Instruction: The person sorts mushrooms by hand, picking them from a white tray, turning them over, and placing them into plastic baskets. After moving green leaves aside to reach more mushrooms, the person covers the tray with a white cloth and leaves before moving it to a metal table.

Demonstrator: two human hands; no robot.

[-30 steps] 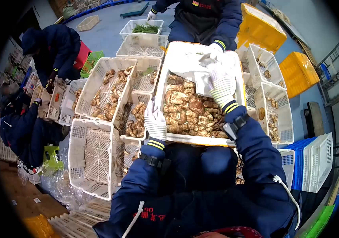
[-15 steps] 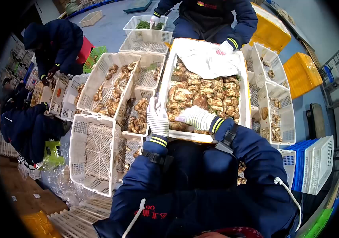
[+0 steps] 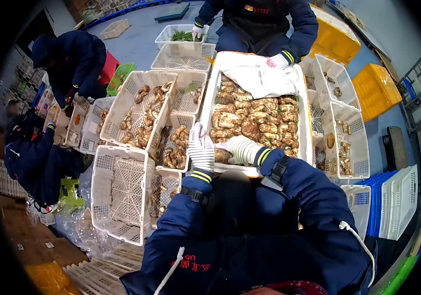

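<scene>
A white foam box [image 3: 305, 132] stands before me, packed with rows of brown and cream mushrooms [image 3: 254, 115]. White cloth [image 3: 257, 73] covers its far end. My left hand [image 3: 201, 147], in a striped glove, lies along the box's near left edge with its fingers stretched out. Over the near mushrooms is my right hand [image 3: 241, 149], gloved too, its fingers pointing left toward my left hand. Its fingertips are at the mushrooms in the near left corner; whether they grip one I cannot tell.
White crates with mushrooms [image 3: 139, 110] stand left and right of the box. A crate without mushrooms [image 3: 122, 191] is at the near left. Across from me a person's gloved hand [image 3: 278, 61] rests on the cloth. Two people work at the far left.
My left hand has shifted right, onto the box's edge and closer to my right hand. My right hand has moved slightly left. The co-worker's hand above the greens has moved slightly.
</scene>
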